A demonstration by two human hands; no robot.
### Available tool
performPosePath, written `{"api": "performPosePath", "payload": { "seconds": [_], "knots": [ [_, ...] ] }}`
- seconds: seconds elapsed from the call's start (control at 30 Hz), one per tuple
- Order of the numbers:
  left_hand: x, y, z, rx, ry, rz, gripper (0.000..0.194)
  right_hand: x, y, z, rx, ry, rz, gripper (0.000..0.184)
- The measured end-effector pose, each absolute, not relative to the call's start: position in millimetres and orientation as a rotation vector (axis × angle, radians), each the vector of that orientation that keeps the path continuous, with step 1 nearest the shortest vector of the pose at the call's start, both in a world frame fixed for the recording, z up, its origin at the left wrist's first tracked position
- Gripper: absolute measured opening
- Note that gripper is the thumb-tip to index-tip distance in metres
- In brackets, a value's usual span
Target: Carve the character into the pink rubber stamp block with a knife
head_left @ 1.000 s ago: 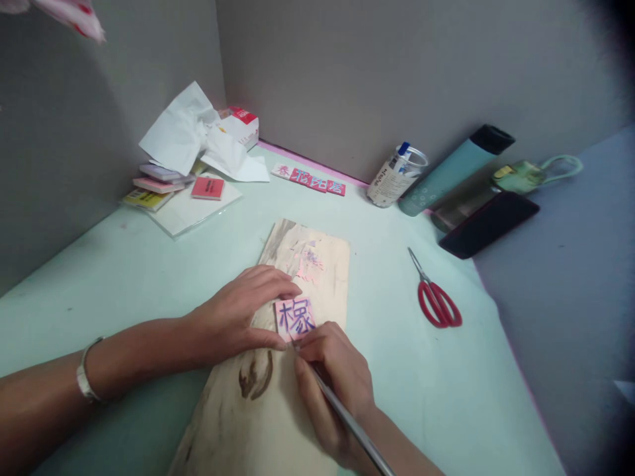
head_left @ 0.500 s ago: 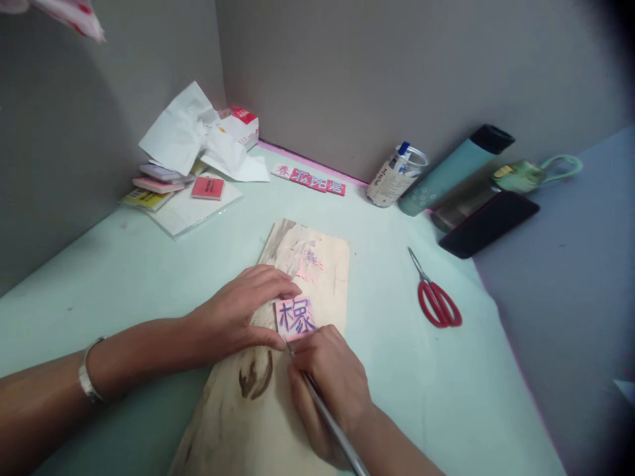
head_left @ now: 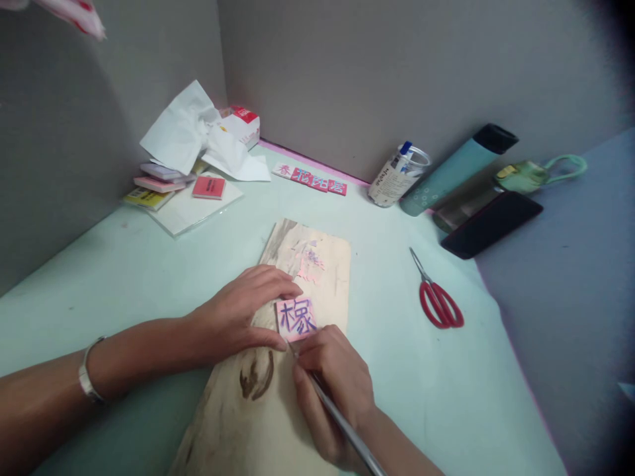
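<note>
On the wooden board (head_left: 238, 430) lies a pink square block (head_left: 296, 319) bearing a purple character. My left hand (head_left: 243, 307) grips it by its left side, the fingertips at the upper edge and the thumb at the lower left corner. In my right hand (head_left: 335, 387) is a slim silver carving knife (head_left: 342, 423), held like a pen. Its thin tip is at the block's lower edge, close to my left thumb; whether it cuts in is too small to tell. Pink and purple shavings (head_left: 311, 261) lie on the board beyond the block.
Red-handled scissors (head_left: 439, 301) lie to the right. Behind stand a can (head_left: 391, 182) with pens, a teal bottle (head_left: 459, 168), another bottle and a dark phone (head_left: 491, 225). Several carved squares (head_left: 310, 180) line the back. Papers (head_left: 181, 129) and small packs (head_left: 208, 188) sit back left.
The carving knife and my right hand have shifted slightly to the right along the block's lower edge. My left hand stays on the block.
</note>
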State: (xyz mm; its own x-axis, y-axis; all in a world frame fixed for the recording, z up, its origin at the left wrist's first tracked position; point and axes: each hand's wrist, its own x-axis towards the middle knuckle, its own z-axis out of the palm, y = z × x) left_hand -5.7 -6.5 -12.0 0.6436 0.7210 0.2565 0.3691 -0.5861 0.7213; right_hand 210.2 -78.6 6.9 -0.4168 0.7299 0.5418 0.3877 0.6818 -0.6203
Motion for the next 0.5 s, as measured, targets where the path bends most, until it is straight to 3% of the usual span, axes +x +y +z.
{"api": "performPosePath", "payload": {
  "seconds": [0.5],
  "knots": [
    [-6.5, -5.8, -12.1, 2.211, 0.813, 0.73, 0.06, 209.9, -77.5, 7.9, -0.885, -2.047, 0.507, 0.023]
  ]
}}
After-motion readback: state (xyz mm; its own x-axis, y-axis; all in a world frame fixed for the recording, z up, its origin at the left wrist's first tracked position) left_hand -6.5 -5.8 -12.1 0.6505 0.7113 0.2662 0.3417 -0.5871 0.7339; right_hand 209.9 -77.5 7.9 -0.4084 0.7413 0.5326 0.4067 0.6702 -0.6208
